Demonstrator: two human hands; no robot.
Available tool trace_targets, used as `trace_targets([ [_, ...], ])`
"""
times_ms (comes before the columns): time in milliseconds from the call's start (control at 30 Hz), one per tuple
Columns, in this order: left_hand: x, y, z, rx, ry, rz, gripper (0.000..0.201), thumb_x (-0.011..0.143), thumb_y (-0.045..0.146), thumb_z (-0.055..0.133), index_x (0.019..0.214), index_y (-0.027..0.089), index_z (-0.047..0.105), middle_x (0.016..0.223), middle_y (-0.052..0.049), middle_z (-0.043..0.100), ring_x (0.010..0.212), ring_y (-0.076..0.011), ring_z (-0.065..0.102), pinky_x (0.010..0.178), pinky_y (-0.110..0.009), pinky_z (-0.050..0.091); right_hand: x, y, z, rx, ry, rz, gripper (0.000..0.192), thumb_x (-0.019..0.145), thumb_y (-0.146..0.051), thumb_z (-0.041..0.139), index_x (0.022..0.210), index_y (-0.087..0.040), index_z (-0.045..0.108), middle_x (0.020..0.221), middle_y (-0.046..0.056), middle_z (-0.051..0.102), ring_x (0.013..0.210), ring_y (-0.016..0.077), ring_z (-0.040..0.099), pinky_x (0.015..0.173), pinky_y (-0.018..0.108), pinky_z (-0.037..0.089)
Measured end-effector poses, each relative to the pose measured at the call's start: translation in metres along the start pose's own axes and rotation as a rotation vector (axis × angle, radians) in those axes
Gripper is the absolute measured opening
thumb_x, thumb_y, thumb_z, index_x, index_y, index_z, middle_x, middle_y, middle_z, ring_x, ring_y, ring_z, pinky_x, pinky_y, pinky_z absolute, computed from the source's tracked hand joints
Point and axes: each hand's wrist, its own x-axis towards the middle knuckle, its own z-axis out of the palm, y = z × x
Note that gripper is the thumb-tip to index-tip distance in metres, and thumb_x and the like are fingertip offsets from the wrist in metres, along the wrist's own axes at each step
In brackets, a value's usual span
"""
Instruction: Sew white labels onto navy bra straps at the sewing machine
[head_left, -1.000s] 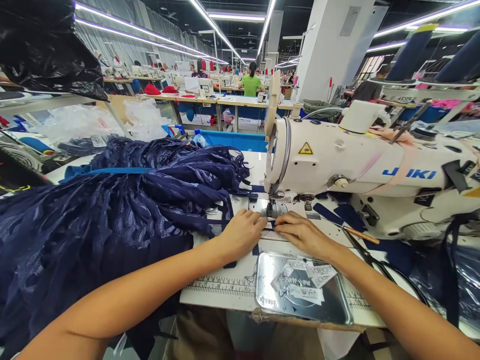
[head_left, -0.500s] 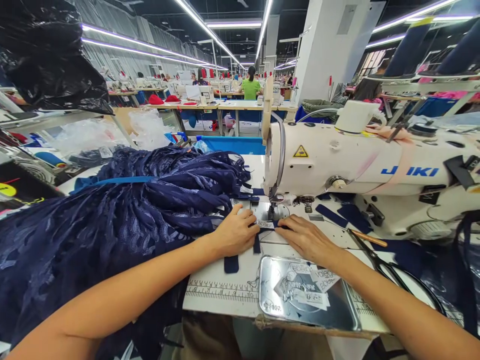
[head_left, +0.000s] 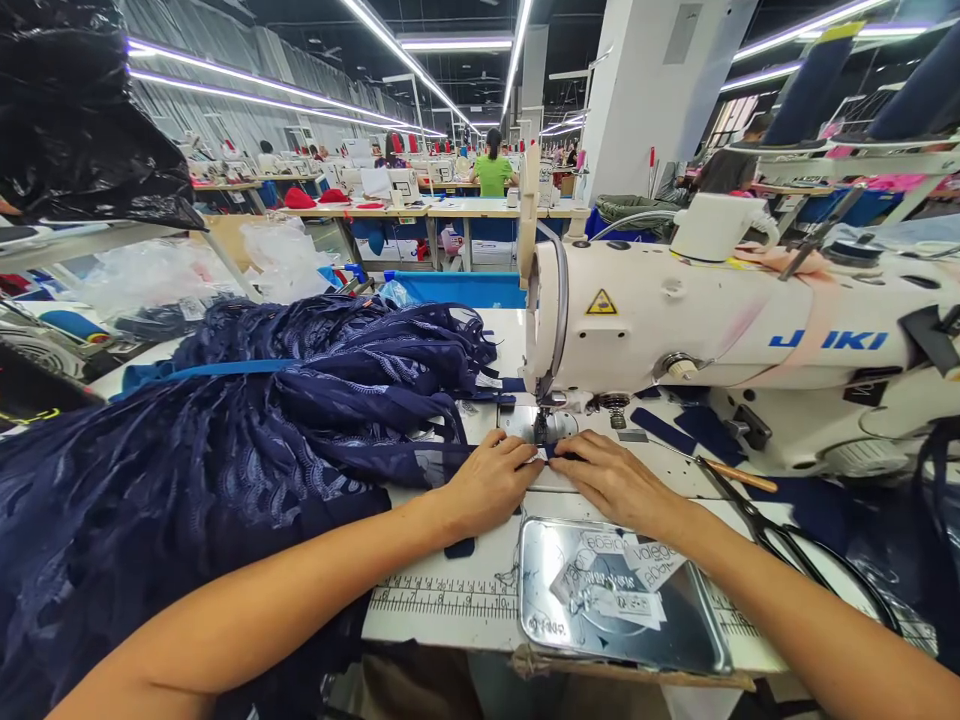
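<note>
My left hand (head_left: 491, 482) and my right hand (head_left: 613, 477) lie flat on the sewing table, fingertips meeting just in front of the needle (head_left: 538, 424) of a white JUKI sewing machine (head_left: 712, 325). Between them they press a narrow navy fabric strip (head_left: 459, 547) with a small white label at the presser foot. The strip's lower end shows under my left wrist. A large heap of navy lace garments (head_left: 225, 440) fills the table left of my left arm.
A shiny metal tray (head_left: 540, 600) with several white labels sits at the table's front edge. Scissors (head_left: 757, 515) and loose navy pieces (head_left: 675, 428) lie under the machine arm at right. Black plastic bag (head_left: 82, 120) upper left. Other workers sit at distant tables.
My left hand has slid right, back toward the needle, covering most of the navy strip. The strip and label have moved up under the presser foot. My right hand has barely shifted.
</note>
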Motion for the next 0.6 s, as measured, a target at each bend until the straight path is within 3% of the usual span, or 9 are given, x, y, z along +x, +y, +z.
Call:
trace_targets([
  [267, 0.0006, -0.0007, 0.0008, 0.023, 0.002, 0.023, 0.027, 0.081, 0.011, 0.037, 0.102, 0.011, 0.055, 0.107, -0.012, 0.058, 0.097, -0.0228, 0.051, 0.082, -0.038, 0.037, 0.0017, 0.0, 0.0019, 0.015, 0.021, -0.006, 0.026, 0.087, -0.013, 0.036, 0.1, -0.012, 0.059, 0.096, 0.011, 0.057, 0.087, 0.0191, 0.049, 0.073, 0.034, 0.048],
  [467, 0.0032, -0.0054, -0.0002, -0.022, 0.023, 0.086, 0.036, 0.076, 0.01, 0.041, 0.111, 0.008, 0.047, 0.128, -0.017, 0.043, 0.119, -0.023, 0.038, 0.1, -0.041, 0.026, 0.0037, -0.0028, 0.0035, -0.051, 0.049, -0.042, 0.023, 0.086, -0.01, 0.037, 0.089, -0.01, 0.06, 0.091, 0.011, 0.057, 0.084, 0.0194, 0.049, 0.072, 0.035, 0.048],
  [600, 0.0054, -0.0082, -0.0022, -0.011, -0.026, 0.043, 0.037, 0.078, 0.012, 0.04, 0.114, 0.006, 0.045, 0.119, -0.016, 0.051, 0.109, -0.0222, 0.048, 0.095, -0.038, 0.033, 0.0023, -0.003, 0.0054, -0.089, 0.05, -0.04, 0.023, 0.085, -0.008, 0.038, 0.093, -0.01, 0.059, 0.094, 0.012, 0.057, 0.087, 0.0202, 0.049, 0.073, 0.035, 0.048],
])
